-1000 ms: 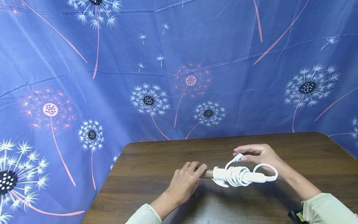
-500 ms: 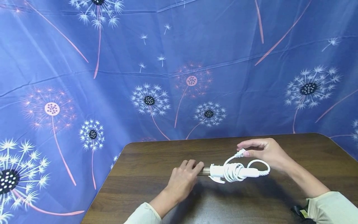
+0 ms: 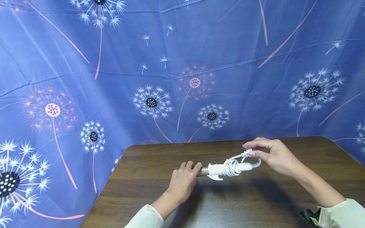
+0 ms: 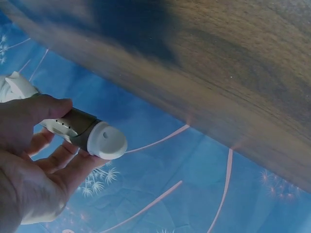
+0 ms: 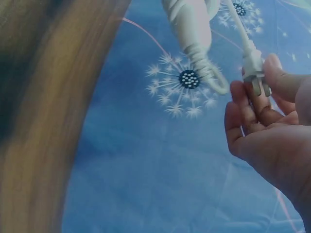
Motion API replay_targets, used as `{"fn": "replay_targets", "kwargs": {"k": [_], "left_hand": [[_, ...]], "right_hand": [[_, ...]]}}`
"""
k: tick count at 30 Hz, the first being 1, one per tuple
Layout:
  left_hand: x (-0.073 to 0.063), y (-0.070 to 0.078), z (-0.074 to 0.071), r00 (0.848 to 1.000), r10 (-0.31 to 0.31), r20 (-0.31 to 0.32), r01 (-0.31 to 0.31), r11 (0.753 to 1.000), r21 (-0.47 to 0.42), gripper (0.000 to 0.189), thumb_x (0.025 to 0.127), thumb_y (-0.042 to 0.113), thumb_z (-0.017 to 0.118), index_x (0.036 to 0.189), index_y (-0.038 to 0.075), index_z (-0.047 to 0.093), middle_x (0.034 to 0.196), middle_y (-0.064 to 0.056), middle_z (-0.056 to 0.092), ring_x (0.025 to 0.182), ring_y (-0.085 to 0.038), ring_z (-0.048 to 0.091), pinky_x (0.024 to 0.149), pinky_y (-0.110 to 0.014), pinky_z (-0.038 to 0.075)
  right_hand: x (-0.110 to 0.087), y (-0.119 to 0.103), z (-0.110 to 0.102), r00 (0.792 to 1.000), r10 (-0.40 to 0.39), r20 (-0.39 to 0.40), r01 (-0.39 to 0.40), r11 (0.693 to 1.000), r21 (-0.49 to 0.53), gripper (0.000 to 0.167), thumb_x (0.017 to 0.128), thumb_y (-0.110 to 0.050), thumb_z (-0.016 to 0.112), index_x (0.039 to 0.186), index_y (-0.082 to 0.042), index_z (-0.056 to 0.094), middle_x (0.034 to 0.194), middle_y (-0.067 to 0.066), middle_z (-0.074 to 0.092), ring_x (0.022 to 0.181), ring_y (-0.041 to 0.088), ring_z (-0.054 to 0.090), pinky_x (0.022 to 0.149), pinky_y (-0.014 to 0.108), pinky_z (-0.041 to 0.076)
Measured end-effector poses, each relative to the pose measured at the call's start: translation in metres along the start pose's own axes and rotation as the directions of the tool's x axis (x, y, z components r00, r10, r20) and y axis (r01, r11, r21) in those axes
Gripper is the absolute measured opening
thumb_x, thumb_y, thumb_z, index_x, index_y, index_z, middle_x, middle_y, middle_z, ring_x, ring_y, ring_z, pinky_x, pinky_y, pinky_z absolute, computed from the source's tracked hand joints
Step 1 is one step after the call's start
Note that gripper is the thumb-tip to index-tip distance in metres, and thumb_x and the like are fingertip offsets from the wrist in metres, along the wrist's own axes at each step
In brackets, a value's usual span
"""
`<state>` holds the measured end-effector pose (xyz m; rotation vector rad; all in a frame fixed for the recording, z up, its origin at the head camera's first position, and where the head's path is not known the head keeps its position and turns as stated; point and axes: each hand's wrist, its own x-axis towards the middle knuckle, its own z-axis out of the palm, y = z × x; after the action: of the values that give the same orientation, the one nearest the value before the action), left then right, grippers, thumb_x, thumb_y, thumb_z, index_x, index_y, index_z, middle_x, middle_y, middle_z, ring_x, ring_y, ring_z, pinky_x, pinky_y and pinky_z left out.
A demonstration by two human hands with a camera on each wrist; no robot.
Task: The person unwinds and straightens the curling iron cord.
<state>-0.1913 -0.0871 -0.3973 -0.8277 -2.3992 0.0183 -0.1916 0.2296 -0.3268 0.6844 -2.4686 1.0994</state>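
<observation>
Above the wood-grain table [image 3: 239, 205], toward its far edge, the left hand [image 3: 182, 183] grips the curling iron [image 3: 219, 169] by its barrel [image 3: 203, 171] and the right hand [image 3: 278, 157] pinches the plug [image 3: 246, 153]. Coils of white cord [image 3: 231, 167] hide part of the handle [image 3: 243, 167]; behind the far edge hangs a dandelion-print cloth [image 3: 251, 98].

Honestly can't read a single word, brand, number or sign in any view, nothing legible on the white handle [image 3: 215, 169], the plug [image 5: 252, 66] or the blue cloth [image 3: 182, 44], and the little dark dots [image 4: 62, 123] on the barrel [image 4: 80, 121] don't read as any letters or digits I can make out.
</observation>
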Motion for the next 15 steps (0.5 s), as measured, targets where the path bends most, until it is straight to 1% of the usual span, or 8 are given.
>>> {"fn": "replay_targets", "kwargs": {"k": [1,3,5,7,9,12,15], "left_hand": [[0.0,0.0,-0.001,1.0,-0.012,0.011,0.012,1.0,0.0,0.049,0.069,0.011,0.08,0.111,0.018,0.056,0.091,-0.002,0.061,0.07,-0.018,0.058,0.038,-0.024,0.033],[-0.001,0.0,-0.001,0.999,-0.034,0.033,0.034,0.999,0.003,0.049,0.07,0.012,0.08,0.112,0.018,0.055,0.091,-0.002,0.061,0.071,-0.017,0.058,0.039,-0.023,0.033],[-0.001,0.0,-0.002,0.998,-0.051,0.042,0.051,0.999,0.003,0.049,0.07,0.011,0.079,0.112,0.018,0.055,0.091,-0.002,0.061,0.071,-0.018,0.058,0.039,-0.023,0.033],[-0.001,0.0,-0.002,0.997,-0.066,0.041,0.066,0.998,0.005,0.049,0.07,0.011,0.079,0.111,0.018,0.054,0.09,-0.002,0.06,0.071,-0.018,0.058,0.04,-0.024,0.033],[0.0,0.001,-0.002,0.996,-0.08,0.024,0.08,0.997,0.015,0.047,0.069,0.01,0.078,0.108,0.018,0.054,0.088,-0.002,0.06,0.07,-0.019,0.057,0.039,-0.026,0.034],[0.0,0.001,0.0,0.995,-0.099,-0.008,0.099,0.995,0.027,0.043,0.068,0.008,0.077,0.103,0.018,0.054,0.084,-0.003,0.059,0.067,-0.02,0.056,0.038,-0.028,0.034],[0.0,0.0,0.001,0.993,-0.111,-0.042,0.113,0.993,0.035,0.04,0.067,0.006,0.075,0.099,0.017,0.055,0.081,-0.004,0.059,0.065,-0.021,0.056,0.037,-0.03,0.035]], "right_hand": [[0.0,-0.001,0.001,0.999,-0.036,-0.006,0.036,0.999,-0.011,0.026,0.083,-0.006,0.072,0.106,-0.017,0.073,0.102,-0.004,0.068,0.101,-0.005,0.053,0.082,0.013,0.039],[-0.001,-0.003,0.002,0.996,-0.086,-0.011,0.085,0.995,-0.042,0.028,0.082,-0.001,0.071,0.106,-0.015,0.073,0.098,-0.007,0.066,0.096,-0.002,0.052,0.078,0.014,0.039],[-0.002,-0.005,0.003,0.994,-0.111,-0.007,0.11,0.992,-0.068,0.028,0.082,0.001,0.07,0.106,-0.013,0.072,0.094,-0.01,0.064,0.089,0.001,0.051,0.073,0.016,0.04],[-0.004,-0.008,0.003,0.994,-0.113,0.001,0.113,0.989,-0.091,0.028,0.082,0.001,0.069,0.107,-0.012,0.072,0.09,-0.012,0.061,0.083,0.003,0.049,0.068,0.019,0.04],[-0.005,-0.01,0.002,0.995,-0.097,0.014,0.098,0.991,-0.094,0.027,0.082,-0.001,0.069,0.107,-0.011,0.072,0.087,-0.013,0.06,0.079,0.003,0.047,0.065,0.021,0.039],[-0.005,-0.012,0.001,0.997,-0.077,0.032,0.079,0.993,-0.084,0.025,0.083,-0.001,0.069,0.105,-0.012,0.072,0.084,-0.013,0.059,0.076,0.003,0.046,0.063,0.022,0.039],[-0.005,-0.013,0.001,0.997,-0.049,0.064,0.051,0.998,-0.042,0.022,0.084,-0.002,0.069,0.102,-0.013,0.073,0.084,-0.012,0.061,0.073,0.003,0.048,0.062,0.023,0.041]]}}
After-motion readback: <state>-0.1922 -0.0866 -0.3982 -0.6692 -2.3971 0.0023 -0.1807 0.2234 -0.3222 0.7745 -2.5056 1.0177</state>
